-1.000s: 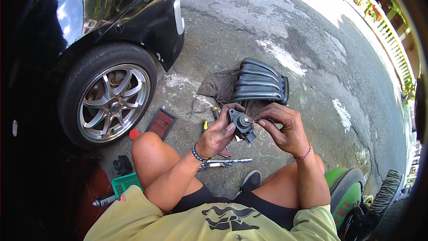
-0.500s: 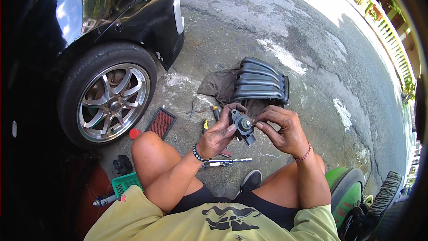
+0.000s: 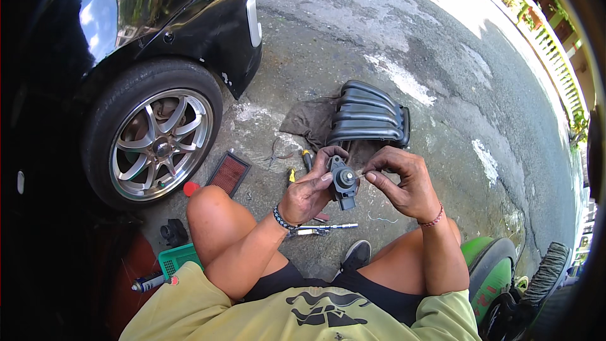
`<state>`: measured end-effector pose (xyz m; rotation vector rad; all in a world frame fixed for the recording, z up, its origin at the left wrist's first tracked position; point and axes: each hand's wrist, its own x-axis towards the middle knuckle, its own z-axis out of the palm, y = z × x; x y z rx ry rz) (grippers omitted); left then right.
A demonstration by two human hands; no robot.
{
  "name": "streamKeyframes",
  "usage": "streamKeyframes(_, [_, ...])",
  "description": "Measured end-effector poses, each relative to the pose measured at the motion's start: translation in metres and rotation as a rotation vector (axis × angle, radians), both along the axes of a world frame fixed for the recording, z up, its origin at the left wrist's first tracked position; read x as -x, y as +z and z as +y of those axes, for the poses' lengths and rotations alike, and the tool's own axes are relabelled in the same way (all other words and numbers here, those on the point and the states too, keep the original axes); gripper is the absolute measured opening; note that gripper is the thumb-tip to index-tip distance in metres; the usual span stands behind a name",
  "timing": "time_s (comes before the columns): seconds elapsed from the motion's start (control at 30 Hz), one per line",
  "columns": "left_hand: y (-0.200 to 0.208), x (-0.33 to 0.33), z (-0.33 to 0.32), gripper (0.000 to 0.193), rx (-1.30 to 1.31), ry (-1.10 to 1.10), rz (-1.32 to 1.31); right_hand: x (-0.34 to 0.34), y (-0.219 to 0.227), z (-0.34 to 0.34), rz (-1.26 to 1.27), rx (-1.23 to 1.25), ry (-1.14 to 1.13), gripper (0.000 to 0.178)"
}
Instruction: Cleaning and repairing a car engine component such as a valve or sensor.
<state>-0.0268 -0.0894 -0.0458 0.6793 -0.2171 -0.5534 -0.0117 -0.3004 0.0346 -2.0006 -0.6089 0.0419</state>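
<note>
My left hand grips a black car part with a holed flange, a round middle with a shiny metal tip, and a boxy plug socket. Its kind I cannot tell. The fingers wrap behind it and the thumb presses on its side. My right hand is just right of the part, thumb and forefinger pinched on a thin wire-like piece. That piece reaches toward the round middle; whether it touches I cannot tell. Beyond both hands lies a black ribbed intake manifold on a dark cloth.
A black car's wheel stands at the left. On the ground are a red air filter, yellow-black screwdrivers, a ratchet with extension, a green basket and a black part. A green round seat or tyre is at right.
The black part has turned in my left hand, its socket now pointing more straight toward me. My right hand has drawn slightly right, away from the part's middle.
</note>
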Motion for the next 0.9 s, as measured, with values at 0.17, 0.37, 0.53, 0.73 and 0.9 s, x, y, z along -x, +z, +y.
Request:
streamKeyframes(0.17, [0.0009,-0.0002,-0.0004,0.064,0.001,0.011,0.035,0.0014,-0.0003,0.0019,0.002,-0.038,-0.029,0.008])
streamKeyframes(0.37, [-0.0013,0.0,-0.0002,0.064,-0.021,0.023,-0.002,0.0022,0.0009,0.0047,-0.028,-0.002,-0.007,0.009])
streamKeyframes(0.53, [-0.002,-0.0007,-0.0004,0.065,-0.025,0.029,-0.021,0.0017,-0.0012,0.0064,-0.04,0.004,-0.002,0.01])
streamKeyframes(0.73, [-0.0024,-0.0004,-0.0005,0.066,-0.026,0.033,-0.015,0.0005,-0.002,0.0059,-0.036,0.028,0.019,0.01])
streamKeyframes(0.9, [-0.0023,-0.0015,0.0002,0.065,-0.018,0.034,-0.013,-0.0007,-0.0016,0.0046,-0.021,-0.001,0.026,0.01])
